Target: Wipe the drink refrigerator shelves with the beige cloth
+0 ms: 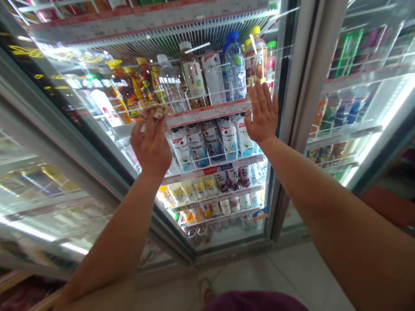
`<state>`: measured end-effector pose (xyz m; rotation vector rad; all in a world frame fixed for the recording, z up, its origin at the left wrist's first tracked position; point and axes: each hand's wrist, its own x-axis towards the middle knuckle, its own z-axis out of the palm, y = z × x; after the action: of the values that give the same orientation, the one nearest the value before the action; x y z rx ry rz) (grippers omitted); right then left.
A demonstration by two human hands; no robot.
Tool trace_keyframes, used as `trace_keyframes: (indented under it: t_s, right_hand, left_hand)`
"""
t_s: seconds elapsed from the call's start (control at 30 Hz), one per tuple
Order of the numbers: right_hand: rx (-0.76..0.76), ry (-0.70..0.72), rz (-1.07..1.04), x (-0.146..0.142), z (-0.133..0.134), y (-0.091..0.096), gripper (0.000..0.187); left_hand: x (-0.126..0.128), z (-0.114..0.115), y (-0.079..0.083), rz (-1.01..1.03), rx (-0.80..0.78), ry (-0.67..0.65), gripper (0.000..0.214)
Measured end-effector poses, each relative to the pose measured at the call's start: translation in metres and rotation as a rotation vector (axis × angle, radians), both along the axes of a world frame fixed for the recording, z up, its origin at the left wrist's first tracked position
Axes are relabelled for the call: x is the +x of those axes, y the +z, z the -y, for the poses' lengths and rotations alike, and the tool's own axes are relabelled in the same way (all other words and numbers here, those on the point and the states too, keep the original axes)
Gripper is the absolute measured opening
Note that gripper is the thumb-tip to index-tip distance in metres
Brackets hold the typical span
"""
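Note:
A crumpled, light brown cloth [158,112] is under the fingers of my left hand [151,147], pressed against the glass door [231,233] of an upright drinks cooler. My right hand [263,113] lies flat on the same glass farther right, its fingers stretched out and holding nothing. Behind the pane, bottles stand on wire shelves. A blue-capped bottle [235,65] shows just above my right hand, and white-labelled bottles [210,142] line the shelf between my hands. My left palm and part of the cloth are hidden from view.
Metal door frames [296,116] border the pane, with more stocked cooler doors at left and right. Below is a pale tiled floor [246,276], where one of my feet [205,288] partly shows. A low shelf with red items [29,291] stands at lower left.

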<state>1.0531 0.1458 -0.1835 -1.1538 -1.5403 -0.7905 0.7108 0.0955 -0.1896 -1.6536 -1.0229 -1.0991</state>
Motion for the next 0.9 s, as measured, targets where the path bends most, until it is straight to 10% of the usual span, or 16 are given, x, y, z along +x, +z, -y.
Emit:
trace_keyframes:
  t_s: [0.2, 0.4, 0.63, 0.9]
  right_hand:
    - [0.012, -0.005, 0.001, 0.000, -0.003, 0.000, 0.063]
    - [0.018, -0.020, -0.020, 0.000, -0.006, 0.000, 0.065]
    - [0.012, -0.100, 0.023, -0.001, 0.001, 0.000, 0.063]
    - [0.019, -0.110, 0.027, 0.001, -0.002, 0.000, 0.063]
  left_hand:
    - [0.021, -0.004, -0.052, -0.373, -0.151, -0.138, 0.046]
    - [0.021, -0.016, 0.002, -0.066, 0.011, -0.089, 0.039]
    - [0.046, -0.011, -0.035, -0.404, -0.141, -0.164, 0.040]
    - [0.049, -0.013, -0.002, -0.071, 0.112, -0.105, 0.039]
